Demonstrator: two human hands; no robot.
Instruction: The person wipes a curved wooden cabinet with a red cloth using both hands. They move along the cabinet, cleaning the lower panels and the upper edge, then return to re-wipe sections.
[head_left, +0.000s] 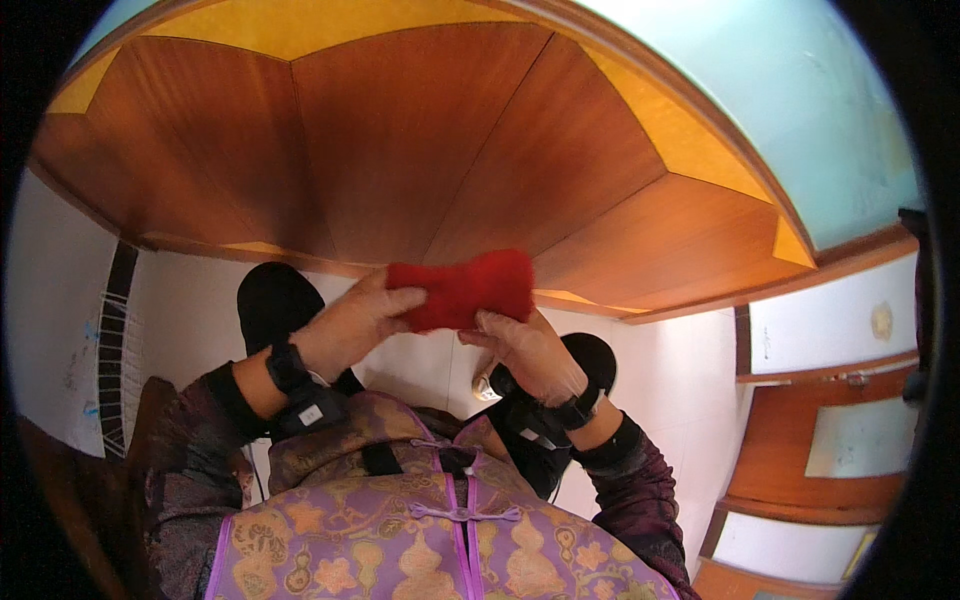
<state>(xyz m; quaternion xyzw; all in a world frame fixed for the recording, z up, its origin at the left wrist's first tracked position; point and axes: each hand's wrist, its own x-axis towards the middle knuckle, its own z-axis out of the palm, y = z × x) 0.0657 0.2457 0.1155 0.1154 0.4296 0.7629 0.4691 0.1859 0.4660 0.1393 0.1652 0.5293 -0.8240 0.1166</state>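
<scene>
Both hands hold a red, fuzzy cloth-like piece (476, 289) between them, in front of a wooden panelled surface. My left hand (360, 311) grips its left end, with the thumb over the near face and the other fingers hidden behind. At the right end, my right hand (525, 349) pinches the lower edge, its fingertips partly on the near face. A thin, clear covering seems to lie over the hands. Each wrist bears a black strap with a small device. Blur hides the fine detail of the red piece.
Curved reddish-brown wood panels (390, 135) with yellow trim stand ahead, below a pale blue surface (817, 112). Black shoes (277, 304) rest on the light tiled floor (675, 390). A white wire rack (112, 360) is at the left, a wooden door or cabinet front (780, 450) at the right.
</scene>
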